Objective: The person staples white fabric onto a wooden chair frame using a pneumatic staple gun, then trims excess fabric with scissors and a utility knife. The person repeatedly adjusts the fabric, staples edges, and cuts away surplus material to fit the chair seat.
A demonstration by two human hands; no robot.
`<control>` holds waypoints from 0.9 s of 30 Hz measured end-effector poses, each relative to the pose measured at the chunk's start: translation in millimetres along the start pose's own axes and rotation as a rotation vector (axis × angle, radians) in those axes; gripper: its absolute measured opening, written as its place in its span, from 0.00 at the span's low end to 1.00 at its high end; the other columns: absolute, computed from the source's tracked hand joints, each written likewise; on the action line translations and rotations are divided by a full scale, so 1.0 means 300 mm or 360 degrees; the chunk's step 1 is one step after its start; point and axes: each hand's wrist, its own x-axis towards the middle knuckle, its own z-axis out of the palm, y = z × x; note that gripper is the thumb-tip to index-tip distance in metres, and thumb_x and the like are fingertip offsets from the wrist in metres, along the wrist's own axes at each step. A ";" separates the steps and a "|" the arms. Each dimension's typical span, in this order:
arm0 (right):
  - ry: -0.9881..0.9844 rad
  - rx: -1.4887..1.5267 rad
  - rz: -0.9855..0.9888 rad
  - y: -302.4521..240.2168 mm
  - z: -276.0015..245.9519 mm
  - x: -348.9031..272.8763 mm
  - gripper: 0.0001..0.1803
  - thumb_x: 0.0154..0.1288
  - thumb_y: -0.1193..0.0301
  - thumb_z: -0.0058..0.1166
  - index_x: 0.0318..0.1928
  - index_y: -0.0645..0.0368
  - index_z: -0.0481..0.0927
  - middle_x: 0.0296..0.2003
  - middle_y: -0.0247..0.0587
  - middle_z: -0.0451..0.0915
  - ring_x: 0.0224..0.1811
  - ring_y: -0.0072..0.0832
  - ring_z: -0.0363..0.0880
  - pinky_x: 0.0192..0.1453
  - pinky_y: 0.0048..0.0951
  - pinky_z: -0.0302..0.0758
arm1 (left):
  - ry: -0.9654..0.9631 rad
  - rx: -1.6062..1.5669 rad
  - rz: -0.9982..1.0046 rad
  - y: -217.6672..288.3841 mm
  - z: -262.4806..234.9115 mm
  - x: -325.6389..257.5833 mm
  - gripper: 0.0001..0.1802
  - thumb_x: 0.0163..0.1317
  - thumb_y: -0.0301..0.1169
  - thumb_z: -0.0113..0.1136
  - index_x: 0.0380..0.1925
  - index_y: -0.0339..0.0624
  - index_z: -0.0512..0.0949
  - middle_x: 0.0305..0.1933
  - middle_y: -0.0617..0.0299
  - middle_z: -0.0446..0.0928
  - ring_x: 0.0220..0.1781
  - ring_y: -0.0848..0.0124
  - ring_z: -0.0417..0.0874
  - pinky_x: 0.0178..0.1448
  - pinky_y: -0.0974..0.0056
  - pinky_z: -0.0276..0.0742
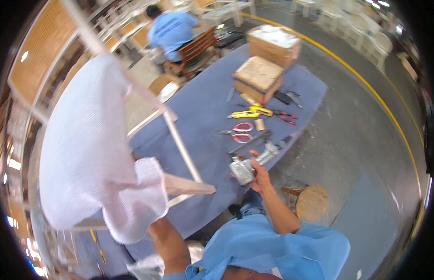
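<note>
1. The right hand is closed around a silver metal staple-type gun, held level above the near edge of the blue fabric-covered work surface, probably to keep it ready for use.
2. The left hand is hidden behind a sheet of white woven fabric; its grip cannot be determined. Only the left forearm shows, rising beneath the fabric.
3. The fabric drapes over a pale wooden chair frame, left of the right hand, apparently so it lies against the frame.
4. Beyond the right hand lie 2 red-handled scissors, a yellow utility knife and 2 tan cushion blocks.
</note>
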 end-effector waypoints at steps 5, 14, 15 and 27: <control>-0.0351 -0.0023 0.0356 -0.037 0.129 0.045 0.26 0.68 0.68 0.56 0.64 0.45 0.65 0.61 0.56 0.71 0.65 0.56 0.73 0.56 0.66 0.80 | -0.0094 -0.0005 0.0100 -0.008 0.098 0.028 0.26 0.66 0.43 0.49 0.57 0.34 0.71 0.50 0.46 0.79 0.53 0.55 0.78 0.62 0.49 0.72; -0.1674 -0.1207 -0.0824 -0.115 0.590 0.354 0.25 0.55 0.80 0.64 0.55 0.63 0.75 0.52 0.48 0.80 0.51 0.34 0.82 0.60 0.32 0.77 | -0.0460 0.0134 0.0122 -0.071 0.261 0.190 0.27 0.67 0.44 0.49 0.58 0.34 0.70 0.49 0.46 0.79 0.52 0.55 0.78 0.61 0.50 0.73; -0.1709 -0.1116 -0.0687 -0.071 0.620 0.347 0.23 0.55 0.80 0.64 0.53 0.62 0.76 0.51 0.47 0.81 0.50 0.33 0.82 0.58 0.32 0.77 | -0.0455 0.0198 0.0146 -0.063 0.292 0.173 0.27 0.67 0.44 0.49 0.58 0.34 0.70 0.49 0.46 0.79 0.51 0.55 0.78 0.61 0.50 0.73; -0.2121 -0.0791 -0.0726 0.114 0.811 0.471 0.17 0.52 0.76 0.66 0.44 0.62 0.82 0.51 0.49 0.82 0.56 0.41 0.83 0.61 0.36 0.77 | -0.0635 0.0345 0.0109 -0.051 0.316 0.385 0.29 0.68 0.45 0.49 0.60 0.34 0.69 0.48 0.46 0.79 0.50 0.56 0.79 0.59 0.51 0.74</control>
